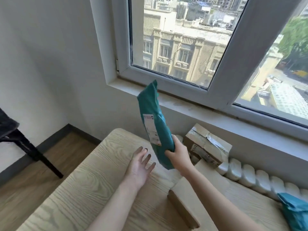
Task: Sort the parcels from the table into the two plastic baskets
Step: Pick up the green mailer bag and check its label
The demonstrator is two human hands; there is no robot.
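My right hand [179,155] grips the lower end of a long teal plastic mailer parcel [154,117] and holds it upright above the wooden table [83,189]. A white shipping label faces me on the parcel. My left hand [140,165] hovers just left of it over the table, fingers spread and holding nothing. A taped cardboard box [206,145] lies behind my right hand near the wall. Under my right forearm sits a flat brown carton [191,202]. Another teal mailer [295,212] shows at the right edge. No plastic basket is in view.
A strip of white air-cushion packing [250,177] runs along the table's back edge under the window sill [183,100]. A black chair leg [38,154] stands on the wooden floor at the left. The table's left corner is rounded.
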